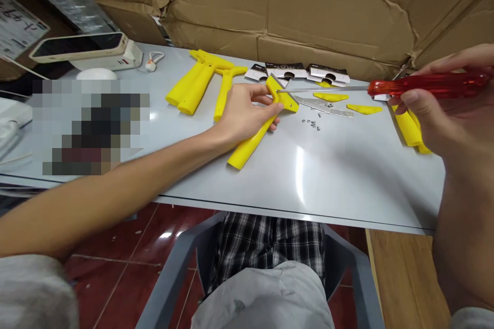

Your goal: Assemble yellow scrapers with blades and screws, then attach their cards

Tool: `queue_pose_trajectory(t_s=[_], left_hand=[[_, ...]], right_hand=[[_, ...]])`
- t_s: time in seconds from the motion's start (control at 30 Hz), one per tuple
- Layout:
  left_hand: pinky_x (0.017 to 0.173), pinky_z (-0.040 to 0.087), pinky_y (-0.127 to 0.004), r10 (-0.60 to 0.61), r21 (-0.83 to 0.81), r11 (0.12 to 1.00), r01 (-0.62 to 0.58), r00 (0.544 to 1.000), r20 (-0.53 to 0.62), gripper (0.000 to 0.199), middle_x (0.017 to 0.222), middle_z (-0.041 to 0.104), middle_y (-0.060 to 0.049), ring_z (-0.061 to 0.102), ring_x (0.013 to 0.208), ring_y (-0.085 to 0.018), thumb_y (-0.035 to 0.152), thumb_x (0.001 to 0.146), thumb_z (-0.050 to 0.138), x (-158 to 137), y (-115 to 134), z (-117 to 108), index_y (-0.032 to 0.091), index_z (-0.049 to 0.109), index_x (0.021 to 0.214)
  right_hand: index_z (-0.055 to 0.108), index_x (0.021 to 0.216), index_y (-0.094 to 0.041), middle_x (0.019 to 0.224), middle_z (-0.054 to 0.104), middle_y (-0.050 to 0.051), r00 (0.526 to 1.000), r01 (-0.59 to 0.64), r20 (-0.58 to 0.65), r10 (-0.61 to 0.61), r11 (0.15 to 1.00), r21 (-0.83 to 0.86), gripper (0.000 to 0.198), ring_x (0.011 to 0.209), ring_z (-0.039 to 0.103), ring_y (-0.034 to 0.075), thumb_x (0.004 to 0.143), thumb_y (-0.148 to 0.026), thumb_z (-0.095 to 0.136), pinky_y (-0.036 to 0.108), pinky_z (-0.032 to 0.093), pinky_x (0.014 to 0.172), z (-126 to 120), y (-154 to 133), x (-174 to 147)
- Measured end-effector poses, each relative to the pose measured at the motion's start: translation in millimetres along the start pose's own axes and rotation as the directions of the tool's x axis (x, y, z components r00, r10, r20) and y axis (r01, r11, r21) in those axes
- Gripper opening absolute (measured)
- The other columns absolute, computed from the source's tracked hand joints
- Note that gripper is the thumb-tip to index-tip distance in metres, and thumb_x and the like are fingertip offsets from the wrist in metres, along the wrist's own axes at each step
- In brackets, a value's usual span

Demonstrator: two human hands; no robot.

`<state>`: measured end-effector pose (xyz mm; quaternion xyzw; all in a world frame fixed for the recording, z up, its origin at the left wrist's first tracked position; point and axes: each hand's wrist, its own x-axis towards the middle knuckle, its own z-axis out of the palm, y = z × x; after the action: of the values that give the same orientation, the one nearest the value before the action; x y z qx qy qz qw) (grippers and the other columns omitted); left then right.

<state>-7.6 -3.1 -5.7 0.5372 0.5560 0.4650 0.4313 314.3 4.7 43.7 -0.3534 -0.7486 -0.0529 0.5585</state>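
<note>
My left hand (247, 115) grips a yellow scraper (250, 145) near its head, fingers wrapped round the neck and the handle slanting down toward me. A screw shows in the head's right end. My right hand (443, 97) holds a screwdriver (424, 86) by its clear red handle. The long thin shaft runs level to the left, and its tip meets the scraper head. Just right of the head lie metal blades (328, 107), several small screws (313, 123) and loose yellow clamp pieces (365, 109).
More yellow scrapers (198, 82) lie at the back left, and yellow handles (409, 126) at the right. Black and white card sleeves (287, 71) sit along the cardboard wall (270, 5). A phone (79, 46) rests on a white box at the far left, near a blurred patch.
</note>
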Motion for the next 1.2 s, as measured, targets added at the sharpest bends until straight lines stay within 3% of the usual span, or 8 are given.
queue_pose_trajectory(t_s=[0.13, 0.3, 0.4, 0.53, 0.7, 0.9, 1.07, 1.2], left_hand=[[0.062, 0.068, -0.033, 0.004, 0.017, 1.0, -0.004, 1.0, -0.002, 0.012, 0.097, 0.081, -0.008, 0.08, 0.075, -0.023, 0.022, 0.086, 0.085, 0, 1, -1, 0.019, 0.08, 0.097], [0.067, 0.07, -0.033, -0.05, -0.004, 0.999, 0.05, 0.998, -0.041, 0.023, 0.096, 0.081, -0.009, 0.081, 0.079, -0.024, 0.022, 0.084, 0.091, 0, 3, -1, 0.018, 0.078, 0.102], [0.068, 0.071, -0.034, -0.036, 0.006, 0.999, 0.037, 0.999, -0.033, 0.021, 0.099, 0.081, -0.009, 0.08, 0.079, -0.024, 0.022, 0.086, 0.09, -2, 4, 0, 0.018, 0.077, 0.103], [0.072, 0.072, -0.039, -0.024, 0.013, 1.0, 0.024, 0.999, -0.029, 0.016, 0.1, 0.08, -0.01, 0.081, 0.077, -0.024, 0.02, 0.087, 0.087, -3, 5, 0, 0.018, 0.078, 0.101], [0.072, 0.072, -0.038, -0.045, 0.002, 0.999, 0.045, 0.998, -0.033, 0.018, 0.097, 0.08, -0.009, 0.081, 0.08, -0.025, 0.021, 0.086, 0.088, 0, 3, -1, 0.017, 0.077, 0.101], [0.065, 0.07, -0.033, -0.003, 0.048, 0.999, 0.003, 1.0, -0.015, 0.021, 0.093, 0.079, -0.007, 0.08, 0.079, -0.023, 0.026, 0.086, 0.089, -1, 4, -2, 0.017, 0.076, 0.1], [0.066, 0.07, -0.037, 0.009, 0.049, 0.999, -0.009, 1.0, -0.012, 0.017, 0.098, 0.077, -0.007, 0.078, 0.074, -0.021, 0.024, 0.088, 0.088, -1, 5, -1, 0.016, 0.075, 0.097], [0.067, 0.07, -0.037, 0.007, 0.06, 0.998, -0.005, 1.0, -0.028, 0.019, 0.096, 0.076, -0.007, 0.079, 0.077, -0.022, 0.026, 0.088, 0.089, -1, 6, -1, 0.017, 0.075, 0.096]], right_hand=[[0.08, 0.105, -0.025, 0.093, 0.078, 0.007, 0.991, 0.134, 0.021, -0.133, 0.985, -0.108, 0.031, 0.075, 0.068, 0.019, 0.085, -0.049, 0.08, 0.038, 0.041, 0.063, 4, 3, -2], [0.074, 0.114, -0.031, 0.105, 0.077, 0.006, 0.961, 0.255, 0.11, -0.255, 0.967, 0.012, 0.054, 0.096, 0.07, 0.025, 0.069, -0.057, 0.092, 0.042, 0.053, 0.076, 9, 9, 1], [0.075, 0.11, -0.028, 0.097, 0.077, 0.005, 0.965, 0.252, 0.075, -0.25, 0.968, -0.019, 0.05, 0.079, 0.07, 0.02, 0.071, -0.053, 0.094, 0.033, 0.048, 0.061, 8, 11, -1], [0.076, 0.112, -0.027, 0.101, 0.078, 0.005, 0.98, 0.19, 0.083, -0.182, 0.976, -0.102, 0.038, 0.082, 0.074, 0.019, 0.085, -0.052, 0.083, 0.034, 0.052, 0.066, 5, 10, -3], [0.071, 0.115, -0.031, 0.103, 0.075, 0.007, 0.957, 0.272, 0.101, -0.271, 0.962, -0.002, 0.065, 0.094, 0.071, 0.025, 0.064, -0.062, 0.096, 0.035, 0.051, 0.065, 7, 14, 0], [0.073, 0.109, -0.026, 0.096, 0.076, 0.005, 0.986, 0.14, 0.104, -0.133, 0.988, -0.066, 0.027, 0.073, 0.07, 0.014, 0.09, -0.044, 0.081, 0.029, 0.048, 0.059, 6, 6, -6], [0.071, 0.12, -0.032, 0.114, 0.072, 0.007, 0.971, 0.177, 0.157, -0.181, 0.983, 0.041, 0.057, 0.094, 0.068, 0.02, 0.07, -0.041, 0.096, 0.035, 0.06, 0.072, 8, 8, -3], [0.072, 0.11, -0.028, 0.1, 0.074, 0.006, 0.973, 0.204, 0.113, -0.204, 0.979, 0.008, 0.05, 0.078, 0.068, 0.016, 0.073, -0.052, 0.096, 0.029, 0.051, 0.059, 8, 5, -5]])
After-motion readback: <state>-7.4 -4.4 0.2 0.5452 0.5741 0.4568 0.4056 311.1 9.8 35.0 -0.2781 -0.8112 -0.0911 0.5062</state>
